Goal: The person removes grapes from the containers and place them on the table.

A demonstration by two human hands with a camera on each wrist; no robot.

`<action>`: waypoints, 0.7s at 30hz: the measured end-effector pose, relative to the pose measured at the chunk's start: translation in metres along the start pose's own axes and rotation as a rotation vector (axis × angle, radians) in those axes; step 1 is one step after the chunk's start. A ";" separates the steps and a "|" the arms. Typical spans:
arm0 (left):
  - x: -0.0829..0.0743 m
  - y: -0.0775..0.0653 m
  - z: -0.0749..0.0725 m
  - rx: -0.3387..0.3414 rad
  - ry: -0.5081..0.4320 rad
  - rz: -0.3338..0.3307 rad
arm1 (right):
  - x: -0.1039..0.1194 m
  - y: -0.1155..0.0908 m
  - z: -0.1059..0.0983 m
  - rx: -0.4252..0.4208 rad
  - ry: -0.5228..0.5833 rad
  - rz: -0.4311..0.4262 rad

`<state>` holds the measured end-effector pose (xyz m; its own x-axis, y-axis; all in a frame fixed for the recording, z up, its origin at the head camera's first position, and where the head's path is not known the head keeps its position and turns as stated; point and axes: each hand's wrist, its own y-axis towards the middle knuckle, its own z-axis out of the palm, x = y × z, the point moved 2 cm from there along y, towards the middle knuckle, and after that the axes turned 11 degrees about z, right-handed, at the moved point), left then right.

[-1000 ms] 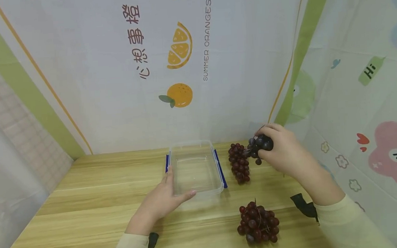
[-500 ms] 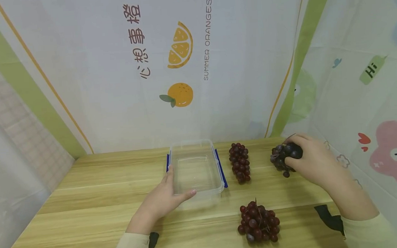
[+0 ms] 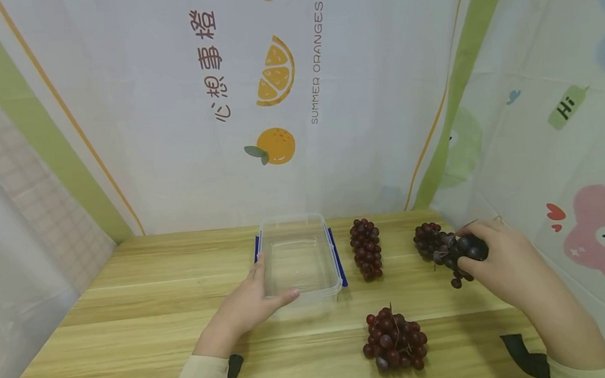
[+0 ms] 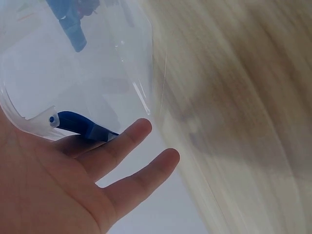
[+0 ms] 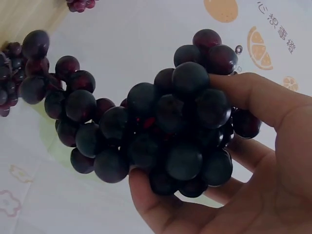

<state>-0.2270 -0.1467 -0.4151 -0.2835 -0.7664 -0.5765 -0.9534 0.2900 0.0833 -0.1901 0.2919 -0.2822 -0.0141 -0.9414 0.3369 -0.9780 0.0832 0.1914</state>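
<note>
My left hand (image 3: 247, 303) rests against the near left corner of a clear plastic food container (image 3: 300, 295) with blue latches. In the left wrist view, its fingers (image 4: 141, 183) extend straight beside a blue latch (image 4: 80, 126). My right hand (image 3: 506, 261) grips a bunch of dark grapes (image 3: 452, 252) over the right side of the table. The right wrist view shows the thumb and fingers round the bunch, with a tail of grapes hanging off one side. Right beside it is a redder grape bunch (image 3: 425, 237), partly overlapped by the held one.
A narrow red grape bunch (image 3: 365, 248) lies just right of the container, and a rounder red grape bunch (image 3: 395, 341) lies nearer the front. Printed curtains (image 3: 372, 151) stand behind and to the right of the wooden table (image 3: 159, 288).
My right hand has moved right and toward me with the dark grapes, away from the narrow bunch. The redder bunch beside it has come into sight. My left hand has stayed at the container.
</note>
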 end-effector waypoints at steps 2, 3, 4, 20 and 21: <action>0.000 0.000 0.001 0.002 0.000 -0.001 | -0.006 -0.002 0.002 0.006 -0.014 0.012; 0.000 0.000 0.001 0.003 0.001 -0.002 | -0.008 -0.003 0.004 0.012 -0.021 0.018; 0.000 0.000 0.001 0.002 0.002 -0.003 | -0.011 -0.004 0.006 0.015 -0.027 0.022; -0.001 0.000 0.001 0.001 -0.003 0.002 | -0.046 -0.015 0.020 0.114 -0.064 0.106; -0.001 0.001 0.001 0.000 -0.005 0.004 | -0.048 -0.016 0.021 0.113 -0.068 0.104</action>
<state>-0.2274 -0.1454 -0.4149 -0.2871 -0.7625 -0.5798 -0.9522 0.2934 0.0857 -0.1785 0.3290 -0.3203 -0.1272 -0.9498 0.2858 -0.9876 0.1480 0.0523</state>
